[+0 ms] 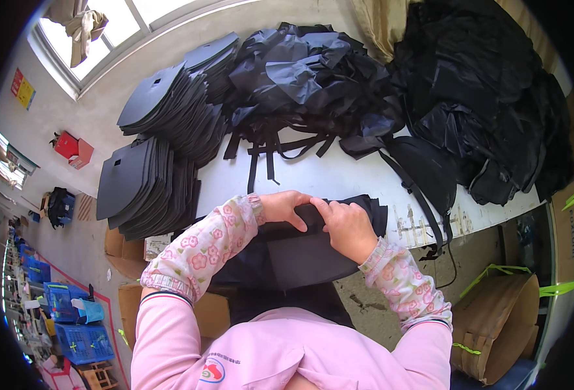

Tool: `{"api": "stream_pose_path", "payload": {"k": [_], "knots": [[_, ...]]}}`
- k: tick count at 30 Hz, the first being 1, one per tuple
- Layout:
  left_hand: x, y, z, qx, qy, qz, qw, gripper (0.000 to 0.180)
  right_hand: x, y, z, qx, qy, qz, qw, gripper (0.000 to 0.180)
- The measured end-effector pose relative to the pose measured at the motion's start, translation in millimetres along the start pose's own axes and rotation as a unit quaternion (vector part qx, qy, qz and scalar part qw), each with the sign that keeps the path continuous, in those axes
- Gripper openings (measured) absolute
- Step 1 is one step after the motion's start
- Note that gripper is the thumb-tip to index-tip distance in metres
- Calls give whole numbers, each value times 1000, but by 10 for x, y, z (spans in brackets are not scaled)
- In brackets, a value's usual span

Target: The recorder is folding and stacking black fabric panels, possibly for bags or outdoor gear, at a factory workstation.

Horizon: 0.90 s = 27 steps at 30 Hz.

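Note:
A dark black fabric piece (309, 257) hangs over the near edge of the white table and down across my lap. My left hand (284, 208) grips its upper edge, thumb on the near side and fingers curled over the far side. Close beside it, my right hand (350, 231) pinches the same edge, and the fingertips of both hands nearly meet. Folded black layers (374, 211) stick out past my right hand on the tabletop. What lies under the fingers is hidden.
Stacks of dark grey panels (140, 185) stand at the table's left. A heap of black fabric (300, 71) with straps lies behind, and a larger black pile (482, 97) rises at the right. A cardboard box (495, 325) stands at lower right.

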<state>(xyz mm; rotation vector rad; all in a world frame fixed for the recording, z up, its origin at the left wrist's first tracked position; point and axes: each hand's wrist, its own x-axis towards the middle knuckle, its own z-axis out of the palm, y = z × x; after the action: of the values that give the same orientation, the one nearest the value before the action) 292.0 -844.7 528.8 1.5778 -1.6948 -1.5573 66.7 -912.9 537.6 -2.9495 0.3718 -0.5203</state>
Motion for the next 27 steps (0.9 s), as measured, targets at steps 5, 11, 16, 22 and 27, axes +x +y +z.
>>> {"api": "stream_pose_path", "payload": {"k": [5, 11, 16, 22, 27], "knots": [[15, 81, -10, 96, 74, 30, 992, 68, 6, -26, 137, 3, -3, 22, 1000, 58], [-287, 145, 715, 394, 207, 192, 875, 83, 115, 513, 286, 164, -5, 117, 980, 43], [-349, -290, 1177, 449, 127, 115, 877, 92, 492, 1592, 365, 8, 96, 242, 965, 27], [-284, -260, 903, 113, 222, 179, 952, 71, 725, 1657, 774, 102, 86, 154, 979, 29], [-376, 5, 238, -468, 376, 133, 789, 66, 805, -9, 156, 228, 102, -140, 958, 36]]}}
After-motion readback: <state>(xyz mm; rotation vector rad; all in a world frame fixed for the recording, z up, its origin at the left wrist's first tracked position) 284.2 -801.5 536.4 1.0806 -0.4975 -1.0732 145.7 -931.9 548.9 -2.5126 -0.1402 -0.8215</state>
